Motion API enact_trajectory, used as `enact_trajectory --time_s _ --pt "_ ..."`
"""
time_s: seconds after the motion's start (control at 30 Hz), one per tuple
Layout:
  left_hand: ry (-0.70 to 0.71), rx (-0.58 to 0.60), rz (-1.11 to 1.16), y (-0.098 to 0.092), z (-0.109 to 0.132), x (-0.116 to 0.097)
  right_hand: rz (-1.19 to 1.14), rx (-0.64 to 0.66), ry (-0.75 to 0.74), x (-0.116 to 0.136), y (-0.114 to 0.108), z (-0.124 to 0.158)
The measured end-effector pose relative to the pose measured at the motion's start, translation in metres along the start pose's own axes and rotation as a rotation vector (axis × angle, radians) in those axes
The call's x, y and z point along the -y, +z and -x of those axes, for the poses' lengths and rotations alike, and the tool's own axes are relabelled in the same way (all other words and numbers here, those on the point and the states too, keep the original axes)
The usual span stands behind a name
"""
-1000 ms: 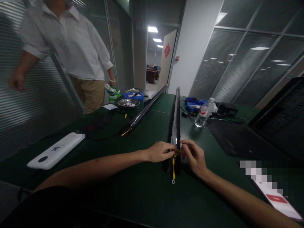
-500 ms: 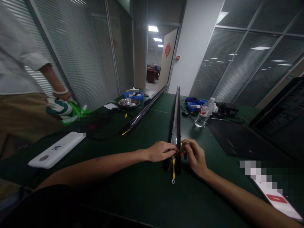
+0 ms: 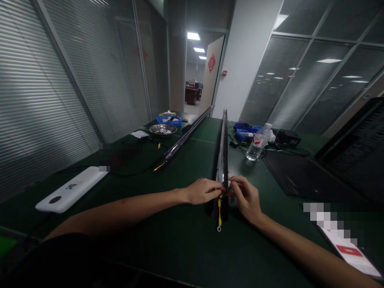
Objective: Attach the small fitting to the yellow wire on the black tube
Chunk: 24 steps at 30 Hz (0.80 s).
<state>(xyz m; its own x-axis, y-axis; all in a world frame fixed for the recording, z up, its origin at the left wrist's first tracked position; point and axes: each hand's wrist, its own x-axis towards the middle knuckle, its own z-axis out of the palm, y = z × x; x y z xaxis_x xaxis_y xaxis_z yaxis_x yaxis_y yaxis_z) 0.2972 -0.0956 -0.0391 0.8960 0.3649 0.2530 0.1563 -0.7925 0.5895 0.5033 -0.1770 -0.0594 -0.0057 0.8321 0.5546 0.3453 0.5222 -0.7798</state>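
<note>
A long black rail (image 3: 223,148) lies on the green table (image 3: 186,240), running away from me. My left hand (image 3: 202,191) grips its near end from the left, fingers curled. My right hand (image 3: 246,197) pinches a thin metal tool (image 3: 232,185) against the rail's near end from the right. A yellow wire with a ring terminal (image 3: 219,218) hangs from the rail's end onto the table.
A second long rail (image 3: 183,140) lies to the left. A white flat device (image 3: 70,189) sits at the left edge. A water bottle (image 3: 258,142), blue bins (image 3: 244,132), a metal bowl (image 3: 163,129) and a dark panel (image 3: 300,176) are further back. Papers (image 3: 349,252) lie at right.
The person in the white shirt walked left and out of view. My hands stayed at the rail's near end, with the right hand shifting slightly on the tool.
</note>
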Motion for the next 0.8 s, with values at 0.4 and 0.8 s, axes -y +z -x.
enact_trajectory --time_s 0.4,0.8 --pt "-0.003 -0.006 -0.001 0.0000 0.0000 -0.0001 0.052 0.060 -0.057 0.0023 -0.0031 -0.0024" --pt "-0.012 0.001 -0.038 0.0004 -0.0007 0.0003 0.049 0.013 -0.069 0.0036 -0.0012 -0.0009"
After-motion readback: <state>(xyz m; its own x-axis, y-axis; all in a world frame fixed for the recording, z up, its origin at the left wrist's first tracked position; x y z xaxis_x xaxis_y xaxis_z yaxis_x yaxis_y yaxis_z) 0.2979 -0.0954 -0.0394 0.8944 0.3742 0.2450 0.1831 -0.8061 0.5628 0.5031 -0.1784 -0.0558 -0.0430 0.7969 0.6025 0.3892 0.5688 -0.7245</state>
